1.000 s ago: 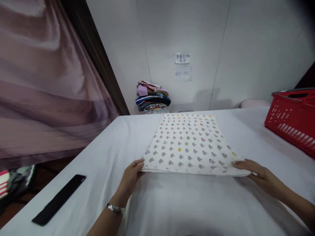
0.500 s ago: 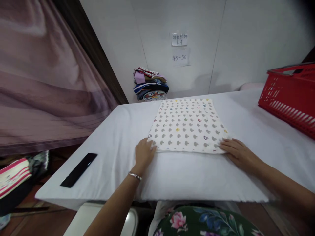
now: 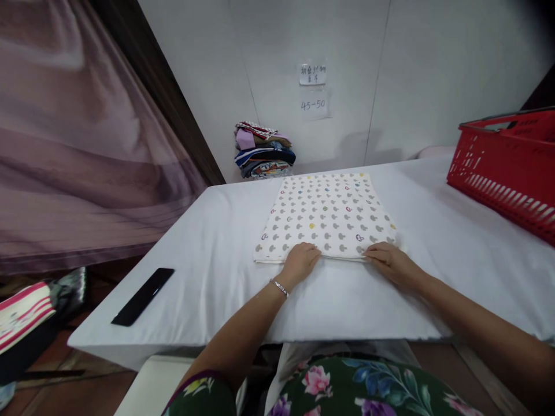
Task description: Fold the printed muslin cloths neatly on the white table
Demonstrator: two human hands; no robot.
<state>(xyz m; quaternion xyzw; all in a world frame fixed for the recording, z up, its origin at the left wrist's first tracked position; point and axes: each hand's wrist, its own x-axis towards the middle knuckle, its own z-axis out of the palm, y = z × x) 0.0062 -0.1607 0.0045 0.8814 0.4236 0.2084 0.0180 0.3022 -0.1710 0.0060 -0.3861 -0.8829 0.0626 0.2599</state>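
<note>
A white cloth (image 3: 327, 214) printed with grey mushrooms and a few coloured ones lies folded flat on the table. My left hand (image 3: 302, 260) grips its near edge left of the middle, fingers closed over the fabric. Farther right along that same edge, my right hand (image 3: 390, 263) pinches the cloth near its front right corner. The thumbs are mostly hidden. A bracelet circles my left wrist.
The table (image 3: 208, 248) has a white cover. A black phone-like slab (image 3: 143, 296) lies at left, a red plastic basket (image 3: 503, 167) stands at right. Folded clothes (image 3: 264, 153) are stacked at the back, near paper notes (image 3: 313, 89) on the wall. A pinkish curtain (image 3: 78, 144) hangs left.
My hands have moved inward from the cloth's front corners, the left one to the right and the right one to the left. Both now hold the near edge, fingers closed instead of lying flat.
</note>
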